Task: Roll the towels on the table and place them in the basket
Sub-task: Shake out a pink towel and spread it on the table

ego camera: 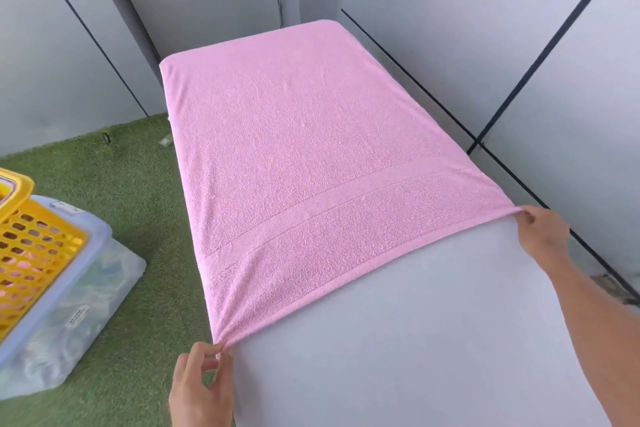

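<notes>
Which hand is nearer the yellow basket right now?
Left. The left hand pinches the pink towel's near left corner, on the side of the yellow basket. The right hand pinches the opposite corner.

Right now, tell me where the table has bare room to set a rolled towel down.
Bare grey table lies only on the near side, bordered by the pink towel's hem and both hands, left and right, pinching its near corners. The towel covers the far end edge to edge.
</notes>
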`<state>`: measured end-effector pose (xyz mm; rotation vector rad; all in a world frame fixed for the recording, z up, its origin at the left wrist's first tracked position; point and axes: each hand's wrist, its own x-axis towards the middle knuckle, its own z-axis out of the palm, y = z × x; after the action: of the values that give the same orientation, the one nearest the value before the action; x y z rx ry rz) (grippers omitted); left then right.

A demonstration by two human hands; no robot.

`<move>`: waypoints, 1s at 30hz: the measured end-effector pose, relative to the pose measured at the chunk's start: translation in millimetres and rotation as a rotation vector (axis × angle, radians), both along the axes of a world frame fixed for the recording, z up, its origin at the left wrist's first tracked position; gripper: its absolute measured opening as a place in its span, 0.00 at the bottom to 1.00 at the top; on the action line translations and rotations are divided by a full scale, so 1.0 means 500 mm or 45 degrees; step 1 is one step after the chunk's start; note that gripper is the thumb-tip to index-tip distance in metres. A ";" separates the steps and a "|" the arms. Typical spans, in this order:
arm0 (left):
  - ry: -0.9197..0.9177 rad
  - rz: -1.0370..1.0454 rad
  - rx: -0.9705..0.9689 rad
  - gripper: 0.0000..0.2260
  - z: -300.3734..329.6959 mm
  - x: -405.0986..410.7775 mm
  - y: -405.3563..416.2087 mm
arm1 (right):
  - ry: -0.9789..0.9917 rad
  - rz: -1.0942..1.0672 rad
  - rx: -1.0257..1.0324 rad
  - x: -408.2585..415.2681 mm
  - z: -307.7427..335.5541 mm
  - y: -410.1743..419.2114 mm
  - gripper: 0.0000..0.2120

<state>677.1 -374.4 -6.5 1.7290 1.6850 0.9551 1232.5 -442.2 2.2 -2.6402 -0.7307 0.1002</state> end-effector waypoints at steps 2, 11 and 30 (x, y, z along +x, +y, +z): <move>-0.002 0.033 -0.014 0.12 -0.005 -0.004 -0.049 | 0.014 0.000 0.004 0.005 -0.008 -0.045 0.11; 0.041 0.088 -0.034 0.09 -0.007 -0.016 -0.286 | 0.024 0.019 0.048 -0.021 -0.008 -0.234 0.11; 0.463 0.022 -0.161 0.13 0.060 0.025 -0.521 | -0.078 0.559 -0.195 -0.057 0.030 -0.478 0.23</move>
<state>689.7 -634.8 23.8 1.8880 1.9406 0.5484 1204.2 -681.1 17.2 -2.5846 -1.3627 0.2035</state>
